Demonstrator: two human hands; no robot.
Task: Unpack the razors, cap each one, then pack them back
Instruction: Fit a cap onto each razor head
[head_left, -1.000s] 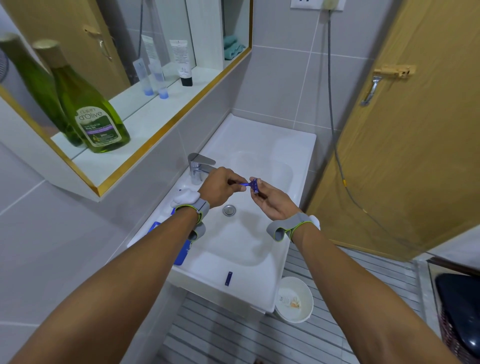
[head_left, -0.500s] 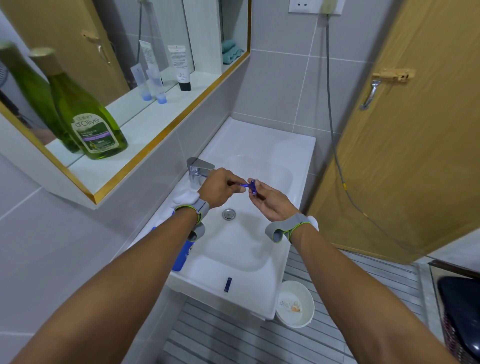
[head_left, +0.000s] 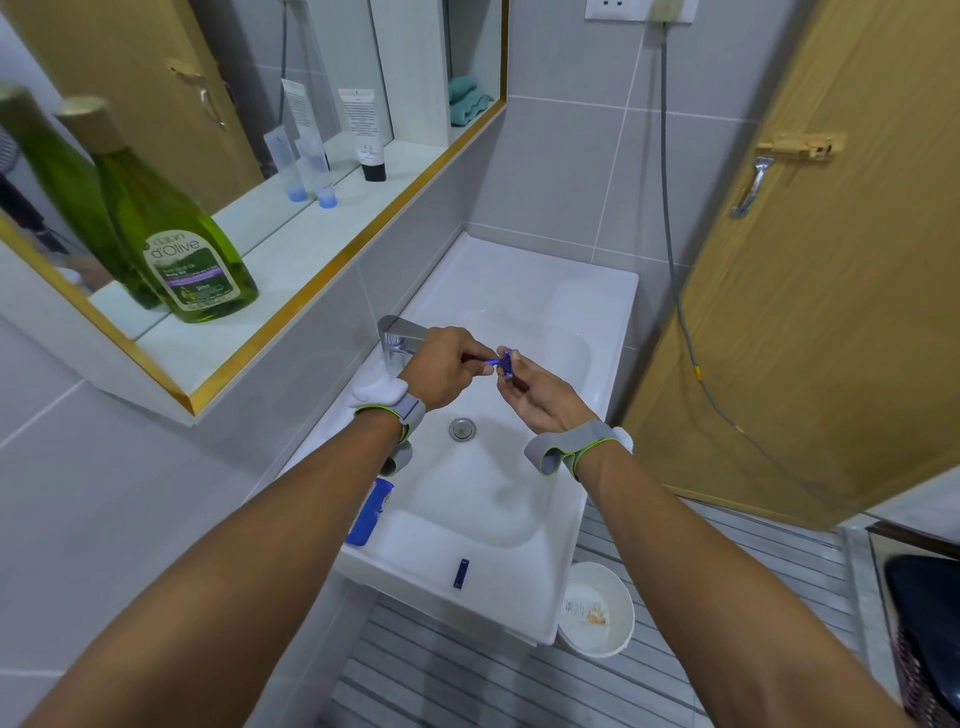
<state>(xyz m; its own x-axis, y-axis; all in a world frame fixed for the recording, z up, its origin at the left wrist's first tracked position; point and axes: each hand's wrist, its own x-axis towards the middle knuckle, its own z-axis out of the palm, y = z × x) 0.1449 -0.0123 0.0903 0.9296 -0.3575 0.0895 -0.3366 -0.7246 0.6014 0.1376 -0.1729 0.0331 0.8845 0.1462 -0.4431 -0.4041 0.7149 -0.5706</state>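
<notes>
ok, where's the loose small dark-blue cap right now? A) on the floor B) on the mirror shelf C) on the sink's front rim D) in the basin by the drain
C: the small dark-blue cap lies on the white ceramic sink's flat front rim, nearer the camera than the metal drain.

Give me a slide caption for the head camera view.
Left hand and right hand cap a blue razor over the white sink.

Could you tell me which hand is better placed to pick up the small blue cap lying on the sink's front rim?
Probably the right hand: it only pinches the razor head, while the left hand grips the handle. The cap lies about midway.
</notes>
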